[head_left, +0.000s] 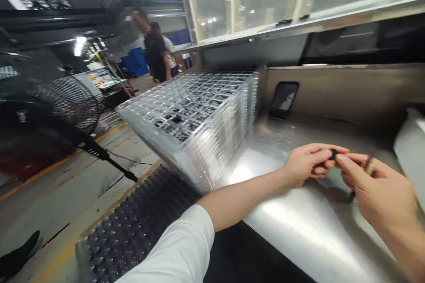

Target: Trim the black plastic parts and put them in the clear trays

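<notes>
While both forearms reach out over a stainless steel workbench [299,225], the person's left hand [307,166] and right hand [378,190] meet just above its surface, with a small dark piece [334,154] between them. That piece is too small and too covered by fingers to identify. The left fingers curl into a narrow pinch around it, and the right fingertips close in tightly against it from the other side. A small brownish band [369,166] shows at the right hand's fingers, though whether it is a ring or something held cannot be told. A white sleeve [172,247] covers the left upper arm.

Beyond the left forearm, a large stack of clear plastic trays [189,124] rests at the bench's far end, near a phone [283,99] propped against the back panel [345,90]. A second stack of trays [133,225] sits lower down, just beside the left arm, and a white object [410,154] lies at the bench's right edge. Farther off on the factory floor, a black pedestal fan [66,106] stands in the foreground, and two co-workers [155,46] stand near blue crates [134,62].
</notes>
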The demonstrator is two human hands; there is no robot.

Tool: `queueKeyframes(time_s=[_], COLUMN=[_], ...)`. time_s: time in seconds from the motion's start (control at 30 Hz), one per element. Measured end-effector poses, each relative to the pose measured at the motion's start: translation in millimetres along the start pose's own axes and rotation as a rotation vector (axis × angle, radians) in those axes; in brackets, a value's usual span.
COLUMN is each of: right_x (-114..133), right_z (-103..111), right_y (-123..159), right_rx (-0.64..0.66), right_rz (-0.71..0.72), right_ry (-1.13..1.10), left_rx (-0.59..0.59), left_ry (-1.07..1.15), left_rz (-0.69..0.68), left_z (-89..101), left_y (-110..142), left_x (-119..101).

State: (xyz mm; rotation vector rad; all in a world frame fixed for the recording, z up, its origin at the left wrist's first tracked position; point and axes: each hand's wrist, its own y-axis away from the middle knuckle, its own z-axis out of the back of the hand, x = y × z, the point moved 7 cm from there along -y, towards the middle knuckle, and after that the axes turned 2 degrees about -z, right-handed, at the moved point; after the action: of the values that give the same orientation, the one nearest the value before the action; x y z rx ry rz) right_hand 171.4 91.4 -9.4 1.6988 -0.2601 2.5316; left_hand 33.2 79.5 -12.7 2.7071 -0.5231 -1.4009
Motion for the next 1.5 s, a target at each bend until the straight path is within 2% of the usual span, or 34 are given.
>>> queueKeyframes(time_s=[0.07,0.2,0.33,0.43,0.57,0.87,0.97,1.4,1.5], right_x=[12,29,32,31,30,28,28,28,29], right_z=[1,3,2,-3,-5,-3,-4,-3,-4], right_y=[4,6,12,18,21,20,21,22,23], right_rx=[0.009,-0.014,0.031,0.082,0.066,0.019,0.015,-0.046,-0.026], right_rz=[0.020,0.216,0.411,0.475,0.505,0.551,0.573,0.602,0.625], right_ry=[0.009,0.014,0.107,0.183,0.277,0.353,0.349,0.368,0.359], left_rx=[-0.024,-0.048,-0.066,-0.060,-0.034,-0.077,-0.092,-0.028,-0.029], left_ry=[0.008,0.041,0.047,0.038,0.044,-0.005,-0.011,0.007,0.003], left_rz=[-0.026,-0.058,-0.092,-0.122,-0.151,-0.136,-0.126,-0.153,-0.144], left_z=[0.0,0.3,0.6,-0.1,-0.3,1.0,2.3,2.4,2.8], left_y=[2,1,2,4,5,6,7,4,4], left_x=[0,-1,-5,-7,-9,-10,-10,-11,-10])
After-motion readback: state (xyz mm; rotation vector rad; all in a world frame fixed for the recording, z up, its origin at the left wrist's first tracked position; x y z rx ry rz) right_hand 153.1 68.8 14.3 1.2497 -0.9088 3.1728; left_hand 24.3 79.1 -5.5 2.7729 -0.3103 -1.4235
